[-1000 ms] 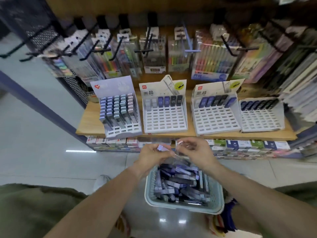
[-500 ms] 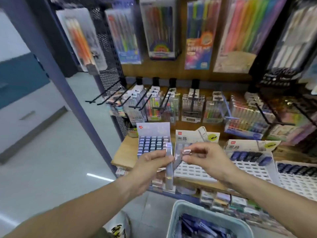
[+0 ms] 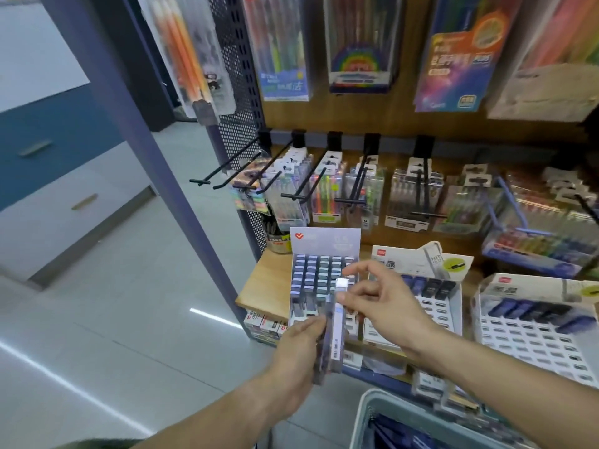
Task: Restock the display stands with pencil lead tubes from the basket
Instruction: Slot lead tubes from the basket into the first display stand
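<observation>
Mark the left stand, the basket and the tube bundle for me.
left stand (image 3: 324, 241), head view: its lavender header card.
basket (image 3: 364, 413), head view: its pale left rim.
tube bundle (image 3: 335, 348), head view: its lower half.

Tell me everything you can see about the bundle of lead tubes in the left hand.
The tube bundle is a slim stack of long, narrow tubes, bluish-purple and partly clear, plastic by the look, with pale caps at the top. It stands roughly upright in mid-air before the leftmost stand. The left hand grips its lower half from the left. The right hand pinches the pale cap of one tube at the top. How many tubes it holds is blurred.
</observation>
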`<action>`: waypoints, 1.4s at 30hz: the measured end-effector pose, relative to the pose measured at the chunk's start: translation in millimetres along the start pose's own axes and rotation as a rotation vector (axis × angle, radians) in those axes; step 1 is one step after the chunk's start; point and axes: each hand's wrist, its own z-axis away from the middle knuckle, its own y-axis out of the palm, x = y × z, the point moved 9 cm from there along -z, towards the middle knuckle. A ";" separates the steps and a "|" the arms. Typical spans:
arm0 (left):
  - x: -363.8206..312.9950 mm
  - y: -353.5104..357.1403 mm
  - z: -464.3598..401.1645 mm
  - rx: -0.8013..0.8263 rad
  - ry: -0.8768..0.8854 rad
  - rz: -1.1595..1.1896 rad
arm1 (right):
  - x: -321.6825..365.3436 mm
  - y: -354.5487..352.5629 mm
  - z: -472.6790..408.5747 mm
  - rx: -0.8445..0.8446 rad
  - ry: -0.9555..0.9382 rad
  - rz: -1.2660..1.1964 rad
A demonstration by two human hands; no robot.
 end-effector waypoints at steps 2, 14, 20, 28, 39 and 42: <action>-4.9 -2.3 -0.2 0.012 0.023 -0.024 | -0.7 3.1 -4.8 -0.015 -0.008 -0.008; -17.0 -3.9 -8.0 0.027 0.063 0.021 | -8.2 -5.1 -24.0 -0.083 0.013 -0.052; -8.6 -11.0 -13.9 -0.077 0.035 0.016 | -3.9 -33.2 -34.2 -0.201 -0.090 0.102; 6.0 -26.5 -35.2 -0.155 0.003 -0.061 | -21.1 -39.3 -35.2 -0.277 -0.188 0.490; 1.9 -24.4 -40.0 -0.151 0.072 -0.167 | -30.4 -17.7 -32.6 -0.197 -0.325 0.678; 2.3 -24.0 -36.5 -0.161 0.059 -0.183 | -30.6 -14.2 -27.8 -0.175 -0.360 0.718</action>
